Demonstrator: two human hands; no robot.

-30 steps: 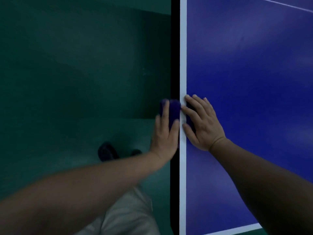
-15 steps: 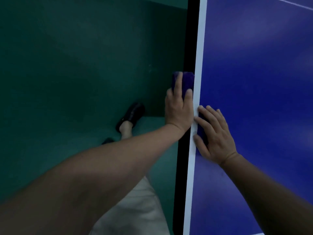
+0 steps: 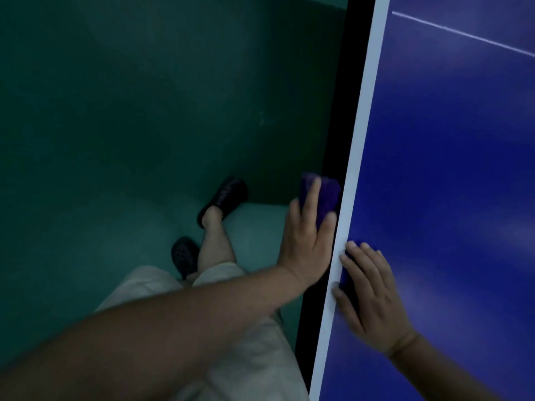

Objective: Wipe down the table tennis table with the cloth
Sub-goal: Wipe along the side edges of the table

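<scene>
Where the black side edge [image 3: 338, 111] of the table tennis table [image 3: 448, 169] drops below its white border stripe [image 3: 362, 140], a soft purple cloth [image 3: 327, 195] is pressed flat against it by the left hand [image 3: 307, 244], fingers held straight and slightly apart. The right hand [image 3: 373, 302] is laid palm-down on the smooth, glossy blue top beside the stripe, fingers straight and loosely spread. Dark perforated clogs [image 3: 224, 198] are seen on the matte green floor [image 3: 115, 198].

We log the cloth [image 3: 325, 195] beneath our left hand [image 3: 307, 247] fingers [image 3: 312, 195] against the table [image 3: 448, 183] edge, right hand [image 3: 372, 299] on top just right of them, shoes [image 3: 224, 198] to their left.
</scene>
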